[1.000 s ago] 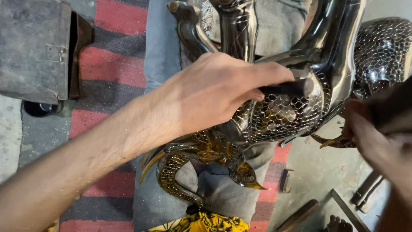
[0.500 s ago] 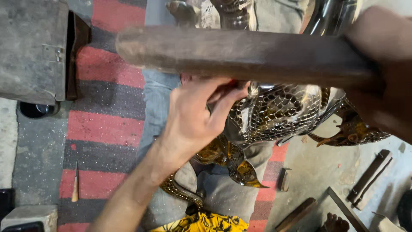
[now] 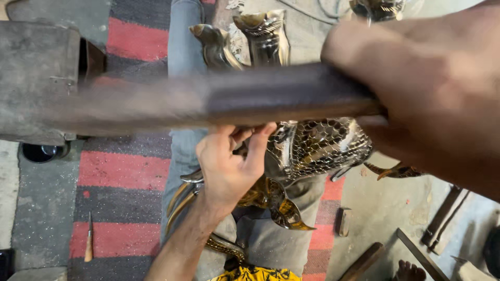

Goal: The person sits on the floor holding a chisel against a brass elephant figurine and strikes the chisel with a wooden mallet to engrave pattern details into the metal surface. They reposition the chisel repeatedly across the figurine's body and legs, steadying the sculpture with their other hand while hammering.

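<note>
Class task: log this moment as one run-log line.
right hand: grips wooden bar, raised, blurred | left hand: steadies metal fish figure on lap

Left hand [image 3: 229, 161]: forearm extended from below, fingers curled, gripping. Right hand [image 3: 416, 78]: raised close to camera, blurred, fist closed.

A red and grey striped rug [image 3: 120, 171] covers the floor on the left, with a small wooden-handled tool [image 3: 89, 240] lying on it. A worn grey block [image 3: 36, 78] stands beside it. Bare concrete floor [image 3: 385, 208] on the right holds wooden strips [image 3: 364, 260].
</note>
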